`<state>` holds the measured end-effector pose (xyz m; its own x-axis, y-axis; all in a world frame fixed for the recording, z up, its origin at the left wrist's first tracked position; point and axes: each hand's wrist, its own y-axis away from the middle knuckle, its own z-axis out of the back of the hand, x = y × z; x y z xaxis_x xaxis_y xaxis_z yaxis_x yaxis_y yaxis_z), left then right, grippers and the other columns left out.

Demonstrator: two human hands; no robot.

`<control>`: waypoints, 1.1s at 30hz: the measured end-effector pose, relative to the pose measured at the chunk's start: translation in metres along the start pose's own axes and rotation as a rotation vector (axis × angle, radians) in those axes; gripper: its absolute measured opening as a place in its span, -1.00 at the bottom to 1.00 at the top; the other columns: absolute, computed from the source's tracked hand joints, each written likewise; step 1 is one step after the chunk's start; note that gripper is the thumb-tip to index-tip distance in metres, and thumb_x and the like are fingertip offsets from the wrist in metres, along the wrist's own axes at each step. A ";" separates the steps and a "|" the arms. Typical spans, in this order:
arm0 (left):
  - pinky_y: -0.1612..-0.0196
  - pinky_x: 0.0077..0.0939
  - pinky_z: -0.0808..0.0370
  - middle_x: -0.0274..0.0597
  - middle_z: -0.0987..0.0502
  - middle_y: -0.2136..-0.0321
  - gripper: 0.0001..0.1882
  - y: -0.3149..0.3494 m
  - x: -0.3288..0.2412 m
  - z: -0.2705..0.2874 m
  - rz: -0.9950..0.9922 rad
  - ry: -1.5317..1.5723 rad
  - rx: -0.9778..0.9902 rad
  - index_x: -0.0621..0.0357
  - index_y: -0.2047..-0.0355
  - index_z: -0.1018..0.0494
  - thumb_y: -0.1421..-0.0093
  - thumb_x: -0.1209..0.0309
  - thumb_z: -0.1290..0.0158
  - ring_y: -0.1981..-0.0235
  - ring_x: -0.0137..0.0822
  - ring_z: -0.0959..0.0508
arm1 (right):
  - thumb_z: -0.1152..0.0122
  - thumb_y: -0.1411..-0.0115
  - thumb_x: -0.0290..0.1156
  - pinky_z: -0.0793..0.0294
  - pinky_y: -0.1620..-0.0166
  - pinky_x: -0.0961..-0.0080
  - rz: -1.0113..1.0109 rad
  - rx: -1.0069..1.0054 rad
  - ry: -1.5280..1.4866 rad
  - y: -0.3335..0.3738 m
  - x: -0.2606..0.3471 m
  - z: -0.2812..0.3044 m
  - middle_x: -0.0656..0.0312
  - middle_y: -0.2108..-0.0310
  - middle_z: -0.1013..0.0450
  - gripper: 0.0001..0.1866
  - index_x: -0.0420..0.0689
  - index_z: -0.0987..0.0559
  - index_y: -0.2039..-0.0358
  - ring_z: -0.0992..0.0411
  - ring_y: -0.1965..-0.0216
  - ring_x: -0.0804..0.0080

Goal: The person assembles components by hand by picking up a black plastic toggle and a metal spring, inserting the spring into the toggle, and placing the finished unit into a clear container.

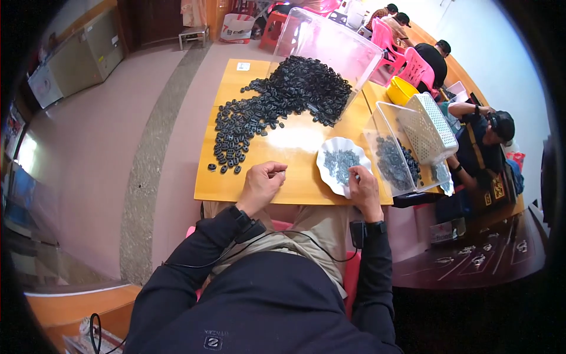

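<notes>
My left hand is over the near edge of the wooden table, its thumb and fingers pinched together. Whatever it pinches is too small to make out. At the right, my right hand has its fingertips closed over the rim of a white scalloped plate. Small clear greyish pieces lie heaped in that plate, and my fingers hide what they may grip there. Beyond my left hand spreads a mass of small black oval parts with holes, thinning out toward me.
A large clear bin lies behind the black heap. To the right stand a clear box with dark and clear pieces, a white perforated basket and a yellow basin. Another person works at the right. A cable crosses my lap.
</notes>
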<state>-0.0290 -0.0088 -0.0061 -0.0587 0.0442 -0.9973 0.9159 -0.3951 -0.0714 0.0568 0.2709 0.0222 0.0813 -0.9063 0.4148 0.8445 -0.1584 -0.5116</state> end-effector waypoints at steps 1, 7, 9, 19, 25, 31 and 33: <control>0.29 -0.66 -0.51 -0.21 -0.61 0.38 -0.77 -0.002 -0.001 0.002 -0.046 -0.088 -0.040 0.37 0.19 -0.52 -0.13 0.55 -0.09 0.41 -0.52 -0.56 | -0.10 -0.10 -0.57 -0.44 0.39 0.34 -0.002 -0.006 -0.002 0.000 0.001 0.000 -0.02 0.45 -0.49 -0.87 -0.21 -0.53 0.31 -0.49 0.46 0.08; 0.31 -0.62 -0.52 -0.15 -0.63 0.38 -0.72 -0.016 -0.002 0.011 -0.066 -0.257 -0.107 0.35 0.18 -0.53 -0.10 0.47 -0.14 0.40 -0.47 -0.59 | -0.08 -0.12 -0.55 -0.45 0.39 0.29 -0.097 0.018 -0.137 0.001 0.007 0.003 -0.04 0.42 -0.49 -0.91 -0.21 -0.50 0.34 -0.50 0.45 0.03; 0.31 -0.61 -0.52 -0.14 -0.63 0.37 -0.71 -0.021 0.001 0.014 -0.072 -0.284 -0.133 0.35 0.17 -0.53 -0.10 0.46 -0.14 0.40 -0.45 -0.60 | -0.08 -0.12 -0.57 -0.44 0.39 0.31 -0.057 -0.007 -0.151 -0.001 0.006 0.002 -0.05 0.43 -0.48 -0.92 -0.22 -0.50 0.35 -0.48 0.45 0.03; 0.26 -0.47 -0.54 -0.01 -0.60 0.33 -0.62 -0.036 0.008 0.024 -0.048 -0.335 -0.262 0.34 0.12 -0.50 -0.04 0.41 -0.19 0.28 -0.27 -0.62 | -0.06 -0.10 -0.61 -0.43 0.34 0.27 -0.066 0.013 -0.154 -0.009 0.003 -0.004 -0.05 0.40 -0.46 -0.89 -0.23 -0.50 0.34 -0.46 0.37 -0.03; 0.20 -0.49 -0.57 0.06 -0.48 0.07 -0.66 -0.031 -0.007 0.020 -0.142 -0.367 -0.296 0.35 0.13 -0.49 -0.07 0.47 -0.17 0.15 -0.21 -0.56 | -0.08 -0.10 -0.60 -0.43 0.35 0.24 0.045 0.038 -0.119 -0.012 0.006 0.000 0.00 0.43 -0.45 -0.93 -0.20 -0.50 0.37 -0.46 0.39 -0.01; 0.17 -0.50 -0.57 0.00 -0.46 0.03 -0.67 -0.034 -0.008 0.008 -0.130 -0.287 -0.262 0.35 0.12 -0.49 -0.09 0.48 -0.15 0.12 -0.24 -0.55 | -0.18 -0.10 -0.51 -0.40 0.42 0.35 0.074 0.131 0.106 -0.020 0.013 0.009 0.06 0.46 -0.47 -0.93 -0.21 -0.53 0.38 -0.45 0.48 0.10; 0.15 -0.51 -0.56 -0.02 -0.46 0.03 -0.69 -0.034 0.001 0.006 -0.055 -0.158 -0.241 0.35 0.13 -0.49 -0.11 0.49 -0.14 0.11 -0.28 -0.55 | -0.19 -0.10 -0.46 -0.41 0.40 0.31 0.055 0.111 0.025 -0.035 0.027 0.009 0.05 0.47 -0.47 -0.91 -0.21 -0.56 0.40 -0.45 0.47 0.08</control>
<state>-0.0626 -0.0006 -0.0051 -0.1542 -0.0912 -0.9838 0.9765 -0.1655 -0.1377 0.0341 0.2555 0.0587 0.1170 -0.9220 0.3690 0.8928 -0.0651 -0.4457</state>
